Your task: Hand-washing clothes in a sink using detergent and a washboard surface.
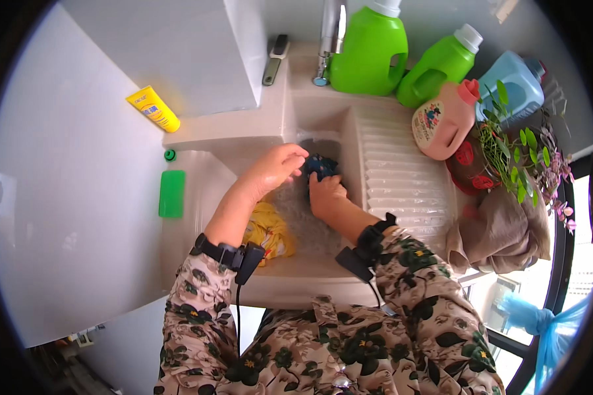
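Note:
A dark blue patterned cloth (322,166) lies wet at the far end of the basin of a laundry sink (306,286). My right hand (327,195) has its bent fingers on this cloth, pressing into its near side. Just left of it, my left hand (279,165) hangs above the basin with slightly curled fingers and nothing in them. Cloudy, sudsy water (309,232) covers the basin floor. A yellow cloth (269,232) sits bunched in the water at the left, partly hidden by my left forearm.
A ribbed washboard (400,182) slopes at the right. Behind stand a chrome faucet (332,39), green detergent bottles (370,54), a pink bottle (444,121) and a blue bottle (511,86). Green soap (172,193) and a yellow tube (154,109) are left; a brush (275,59) lies behind.

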{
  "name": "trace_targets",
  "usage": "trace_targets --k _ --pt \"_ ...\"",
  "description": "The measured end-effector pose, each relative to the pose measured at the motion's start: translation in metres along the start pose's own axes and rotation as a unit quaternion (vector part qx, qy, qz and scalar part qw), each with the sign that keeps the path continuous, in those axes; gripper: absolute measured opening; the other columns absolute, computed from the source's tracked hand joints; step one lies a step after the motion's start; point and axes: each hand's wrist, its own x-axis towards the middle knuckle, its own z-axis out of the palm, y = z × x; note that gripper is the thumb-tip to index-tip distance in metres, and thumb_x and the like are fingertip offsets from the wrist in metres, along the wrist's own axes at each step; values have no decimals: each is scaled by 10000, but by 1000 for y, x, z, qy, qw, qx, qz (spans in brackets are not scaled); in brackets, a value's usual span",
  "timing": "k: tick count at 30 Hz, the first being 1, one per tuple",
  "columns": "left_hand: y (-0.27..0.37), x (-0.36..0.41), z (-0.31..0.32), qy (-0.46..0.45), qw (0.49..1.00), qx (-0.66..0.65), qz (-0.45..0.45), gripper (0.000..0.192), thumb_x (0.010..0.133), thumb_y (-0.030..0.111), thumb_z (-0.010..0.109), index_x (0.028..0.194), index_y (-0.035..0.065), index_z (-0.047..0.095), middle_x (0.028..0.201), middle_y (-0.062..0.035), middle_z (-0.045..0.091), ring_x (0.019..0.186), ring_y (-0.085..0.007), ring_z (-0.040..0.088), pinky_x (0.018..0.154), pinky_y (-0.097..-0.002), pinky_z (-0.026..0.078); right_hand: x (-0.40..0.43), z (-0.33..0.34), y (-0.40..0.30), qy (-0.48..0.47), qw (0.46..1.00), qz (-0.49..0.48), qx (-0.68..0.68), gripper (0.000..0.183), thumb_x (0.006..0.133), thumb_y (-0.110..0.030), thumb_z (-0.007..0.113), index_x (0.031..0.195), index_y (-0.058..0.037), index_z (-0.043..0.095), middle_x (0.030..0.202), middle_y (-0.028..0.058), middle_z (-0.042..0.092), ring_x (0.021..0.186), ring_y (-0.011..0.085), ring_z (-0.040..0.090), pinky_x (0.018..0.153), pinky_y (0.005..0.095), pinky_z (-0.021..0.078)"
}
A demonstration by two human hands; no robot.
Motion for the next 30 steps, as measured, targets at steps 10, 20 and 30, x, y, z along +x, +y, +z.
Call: trace_targets --k 10,20,30 --pt "-5 -54 -26 80 993 -84 14 292 955 217 425 1012 -25 578 872 -97 629 762 -166 629 691 -276 493 68 100 -2 15 984 105 -142 791 870 -229 551 1482 -201 51 1285 403 349 1201 518 380 825 609 459" --pt "-14 -51 -36 71 994 -77 22 275 957 200 428 996 -32 570 854 -120 625 733 -169 625 669 -279 513 -13 -64 44 126 974 -92 164 545 651 -174 730 1177 -140 591 1013 177 648 971 282 621 837 342 487" --pt "-6 -44 -34 45 989 -136 47 280 966 209 416 995 -23 570 847 -109 619 736 -170 623 670 -280 506 -86 -48 6 233 940 -58 242 536 654 -85 701 1152 -86 504 964 193 631 958 359 602 822 409 477"
